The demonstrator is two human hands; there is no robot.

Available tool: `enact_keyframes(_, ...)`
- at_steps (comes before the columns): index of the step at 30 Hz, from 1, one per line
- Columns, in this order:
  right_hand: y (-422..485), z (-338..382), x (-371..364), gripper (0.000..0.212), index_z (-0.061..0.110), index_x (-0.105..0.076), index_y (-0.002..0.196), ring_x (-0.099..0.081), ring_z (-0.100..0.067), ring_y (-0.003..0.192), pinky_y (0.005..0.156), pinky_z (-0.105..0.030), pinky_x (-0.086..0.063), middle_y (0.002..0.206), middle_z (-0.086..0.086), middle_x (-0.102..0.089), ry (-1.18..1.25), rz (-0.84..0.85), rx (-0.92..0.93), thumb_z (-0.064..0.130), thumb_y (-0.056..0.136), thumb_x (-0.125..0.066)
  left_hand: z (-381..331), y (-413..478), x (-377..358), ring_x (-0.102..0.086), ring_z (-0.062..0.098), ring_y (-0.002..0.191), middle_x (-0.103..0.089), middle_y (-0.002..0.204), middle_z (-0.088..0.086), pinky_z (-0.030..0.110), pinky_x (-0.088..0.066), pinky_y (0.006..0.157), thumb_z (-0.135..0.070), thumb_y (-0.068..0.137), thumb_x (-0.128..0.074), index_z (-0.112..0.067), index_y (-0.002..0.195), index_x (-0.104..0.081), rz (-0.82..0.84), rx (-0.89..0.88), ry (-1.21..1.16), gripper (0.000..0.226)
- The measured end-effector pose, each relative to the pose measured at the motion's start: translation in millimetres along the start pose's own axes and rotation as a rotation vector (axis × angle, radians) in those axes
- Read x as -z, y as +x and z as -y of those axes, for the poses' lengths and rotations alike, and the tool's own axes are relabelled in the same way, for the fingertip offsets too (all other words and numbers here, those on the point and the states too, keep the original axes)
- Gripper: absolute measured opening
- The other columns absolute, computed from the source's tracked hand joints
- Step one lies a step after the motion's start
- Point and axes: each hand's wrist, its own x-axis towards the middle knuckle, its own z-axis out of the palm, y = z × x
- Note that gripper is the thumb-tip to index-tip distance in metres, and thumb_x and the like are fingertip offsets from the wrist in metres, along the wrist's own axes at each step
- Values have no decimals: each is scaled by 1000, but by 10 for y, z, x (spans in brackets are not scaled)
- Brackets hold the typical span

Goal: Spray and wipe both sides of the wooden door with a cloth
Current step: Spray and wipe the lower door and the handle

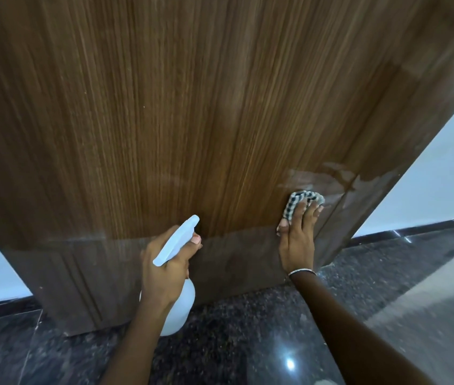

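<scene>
The wooden door fills most of the view, brown with vertical grain and a darker band along its bottom. My left hand grips a white spray bottle by its neck, the nozzle pointing up at the door's lower middle. My right hand presses a black-and-white checked cloth flat against the door near its lower right edge. A wet, shiny smear lies on the wood just above the cloth.
A dark speckled polished floor runs under the door and reflects a light. White walls with a black skirting show on both sides of the door. A bangle sits on my right wrist.
</scene>
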Motion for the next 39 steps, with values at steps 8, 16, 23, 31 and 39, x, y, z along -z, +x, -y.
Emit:
enact_keyframes(8, -524, 1027, -522, 68, 36, -3, 164, 15, -45, 155, 126, -59, 7, 172, -2, 15, -74, 126, 467, 25, 107, -37, -70, -14, -68, -47, 13, 39, -66, 62, 14, 24, -40, 43, -16, 86, -75, -27, 91, -75, 40, 8, -45, 12)
enact_keyframes(16, -137, 3, -82, 81, 37, -2, 164, 7, -42, 157, 124, -60, -20, 170, 7, 20, -123, 72, 217, 6, 98, -39, -22, -23, -161, -57, 21, 44, -72, 74, 7, 26, -47, 45, -27, 84, -69, -13, 97, -74, 45, 38, -47, 20)
enact_keyframes(23, -57, 295, 17, 67, 23, 9, 160, 16, -32, 156, 116, -27, -11, 169, -6, 19, 199, -12, -161, 20, 111, -36, 13, -50, -205, -62, 22, 51, -73, 74, -1, 24, -49, 47, -41, 76, -70, -13, 102, -72, 71, 60, -80, 39)
enact_keyframes(31, 1008, 878, 627, 57, 19, -12, 165, 13, -44, 156, 124, -61, 3, 173, -12, 3, 52, -264, 151, 19, 112, -34, -269, -22, -438, -66, 15, 58, -72, 73, -15, 18, -51, 51, -34, 76, -69, -34, 88, -69, 111, -15, -149, 12)
enact_keyframes(39, -192, 97, -65, 89, 40, 0, 164, 9, -51, 154, 116, -77, -16, 173, -1, 12, -171, 103, 392, 7, 100, -52, -459, 108, -644, -60, 10, 50, -74, 76, 0, 21, -48, 51, -21, 83, -69, -32, 86, -75, 186, -173, -160, 13)
